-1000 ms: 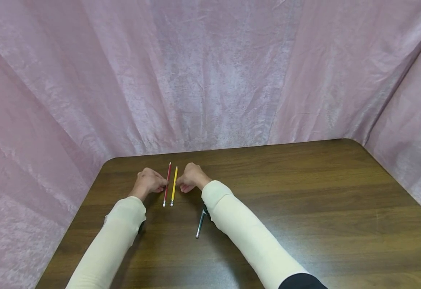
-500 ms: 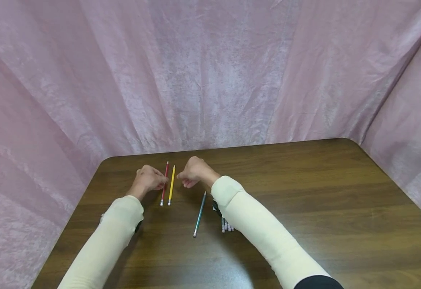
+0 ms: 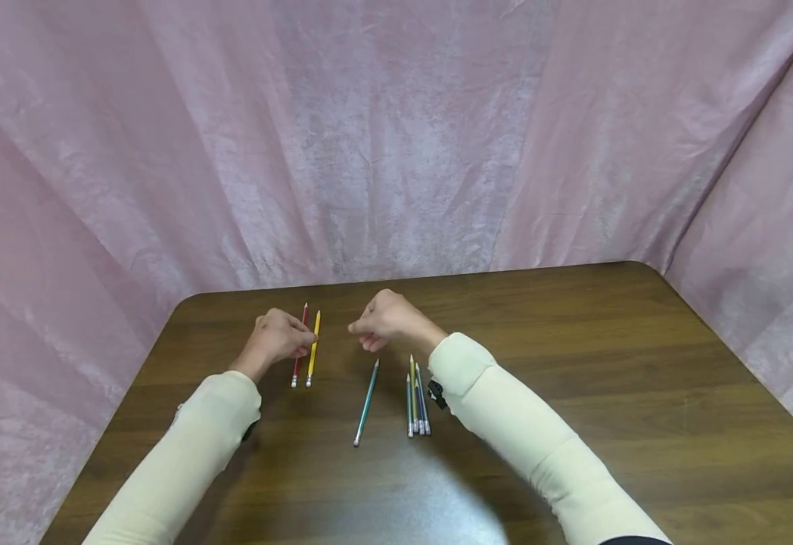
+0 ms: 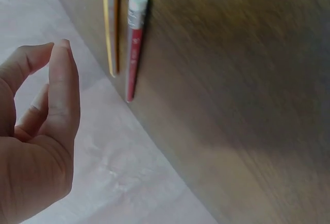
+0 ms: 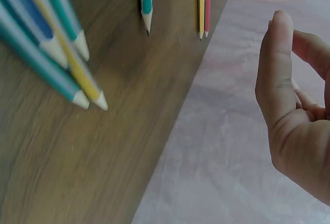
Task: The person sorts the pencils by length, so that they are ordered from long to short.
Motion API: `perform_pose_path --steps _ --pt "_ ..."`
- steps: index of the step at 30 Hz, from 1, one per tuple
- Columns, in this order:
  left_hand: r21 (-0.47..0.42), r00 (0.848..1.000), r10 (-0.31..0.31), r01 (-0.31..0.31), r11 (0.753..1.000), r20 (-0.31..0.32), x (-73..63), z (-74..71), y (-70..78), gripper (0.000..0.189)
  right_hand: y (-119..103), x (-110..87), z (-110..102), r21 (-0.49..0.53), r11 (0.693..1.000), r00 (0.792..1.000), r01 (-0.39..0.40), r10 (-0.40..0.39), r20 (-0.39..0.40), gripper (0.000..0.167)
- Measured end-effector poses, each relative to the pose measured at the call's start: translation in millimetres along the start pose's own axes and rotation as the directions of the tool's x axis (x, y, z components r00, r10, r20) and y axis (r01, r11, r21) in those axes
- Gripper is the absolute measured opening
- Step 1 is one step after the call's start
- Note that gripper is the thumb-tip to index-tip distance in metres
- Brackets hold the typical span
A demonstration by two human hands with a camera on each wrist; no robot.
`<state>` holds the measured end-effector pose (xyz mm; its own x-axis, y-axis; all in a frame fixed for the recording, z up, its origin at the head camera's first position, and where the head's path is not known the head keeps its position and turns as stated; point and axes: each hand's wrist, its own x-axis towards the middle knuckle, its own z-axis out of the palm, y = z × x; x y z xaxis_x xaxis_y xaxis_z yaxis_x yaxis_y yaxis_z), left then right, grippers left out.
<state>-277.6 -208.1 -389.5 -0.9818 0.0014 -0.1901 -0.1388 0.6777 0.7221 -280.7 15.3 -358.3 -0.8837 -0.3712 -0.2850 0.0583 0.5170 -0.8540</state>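
A red pencil (image 3: 304,314) and a yellow pencil (image 3: 314,356) lie side by side on the table, eraser ends toward me. My left hand (image 3: 275,337) overlaps both in the head view. In the left wrist view its thumb and index fingertips meet with nothing between them, apart from the red pencil (image 4: 134,54). To the right of the pair, my right hand (image 3: 393,318) is raised over the table. Its thumb (image 5: 278,59) and index finger come together, holding nothing. Between the pair and a group of pencils lies a single teal pencil (image 3: 366,403).
Several pencils (image 3: 417,401) in green, blue and yellow lie bunched under the right forearm side, tips pointing away. The brown wooden table (image 3: 607,378) extends to the right. A pink curtain (image 3: 403,151) hangs behind its far edge.
My right hand has drawn away from the yellow pencil, rightward, uncovering the bunched pencils. My left hand has shifted rightward relative to the red pencil. The head view has turned slightly right.
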Motion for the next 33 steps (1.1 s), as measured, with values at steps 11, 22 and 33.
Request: perform_pose_path --steps 11,22,33 --pt "0.05 0.998 0.028 -0.031 0.998 0.047 -14.3 12.1 13.6 0.017 15.9 -11.1 -20.9 -0.021 0.999 0.999 -0.041 0.041 0.006 0.026" --pt "0.038 0.989 0.105 -0.109 0.993 0.102 -24.1 29.6 24.5 0.014 31.9 -27.6 -30.3 -0.003 0.999 0.999 -0.048 0.048 0.002 0.025" --pt "0.068 0.985 0.098 -0.108 0.992 0.139 -34.8 53.1 29.2 0.008 58.5 -36.4 -29.2 0.034 0.996 0.996 -0.084 0.085 -0.013 0.019"
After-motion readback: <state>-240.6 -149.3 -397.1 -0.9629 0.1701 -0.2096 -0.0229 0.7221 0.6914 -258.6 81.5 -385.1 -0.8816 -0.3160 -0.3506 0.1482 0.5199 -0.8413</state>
